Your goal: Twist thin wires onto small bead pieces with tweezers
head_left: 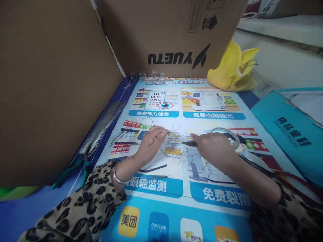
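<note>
Near the middle of the printed poster [186, 185] lies a thin wire piece [174, 149] bent into several loops. My left hand [152, 141] is closed at its left edge, thumb and index finger pinched on the wire. To the right, my right hand [214, 146] is wrapped around dark, pointed pliers [190, 143], whose tip points left at the wire loops. Most of the tool is hidden under the palm. A clear roll of tape or ring [230, 132] shows just behind the right hand.
Cardboard panels [166, 30] stand at the back and left. Straight wires [101, 126] and green-handled pliers [84, 163] lie at the left. Small wire pieces [151, 74] sit at the back, a yellow bag [230, 72] at the back right, a turquoise bag [285, 131] at the right.
</note>
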`<state>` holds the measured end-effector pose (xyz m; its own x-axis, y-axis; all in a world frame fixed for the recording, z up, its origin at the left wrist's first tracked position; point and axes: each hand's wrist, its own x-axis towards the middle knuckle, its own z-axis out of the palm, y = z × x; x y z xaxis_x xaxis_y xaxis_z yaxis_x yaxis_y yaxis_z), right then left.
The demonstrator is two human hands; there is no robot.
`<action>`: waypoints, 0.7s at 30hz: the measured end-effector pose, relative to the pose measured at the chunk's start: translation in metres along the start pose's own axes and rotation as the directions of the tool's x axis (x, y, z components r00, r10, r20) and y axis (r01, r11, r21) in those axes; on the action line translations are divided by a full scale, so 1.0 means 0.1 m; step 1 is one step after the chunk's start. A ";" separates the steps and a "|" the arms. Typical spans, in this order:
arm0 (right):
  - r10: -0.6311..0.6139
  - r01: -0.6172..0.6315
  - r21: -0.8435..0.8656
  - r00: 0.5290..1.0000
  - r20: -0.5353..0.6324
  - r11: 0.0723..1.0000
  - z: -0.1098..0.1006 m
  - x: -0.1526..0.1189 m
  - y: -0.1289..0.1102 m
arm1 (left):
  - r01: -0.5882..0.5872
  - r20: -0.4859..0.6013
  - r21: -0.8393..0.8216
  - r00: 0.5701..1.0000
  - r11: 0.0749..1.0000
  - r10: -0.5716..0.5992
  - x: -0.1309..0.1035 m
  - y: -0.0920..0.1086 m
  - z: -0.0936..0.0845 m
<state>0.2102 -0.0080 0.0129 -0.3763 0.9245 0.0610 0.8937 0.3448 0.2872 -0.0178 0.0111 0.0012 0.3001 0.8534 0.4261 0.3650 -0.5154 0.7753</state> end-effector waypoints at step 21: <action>0.038 -0.040 0.023 0.995 0.091 0.999 -0.03 0.04 0.01 | -0.279 0.150 0.374 0.959 0.884 0.239 -0.12 -0.01 -0.03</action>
<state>0.2088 -0.0050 0.0162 -0.3184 0.9478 -0.0154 0.9135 0.3111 0.2622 -0.0247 0.0022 -0.0033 0.5077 0.6836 0.5243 0.5689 -0.7231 0.3918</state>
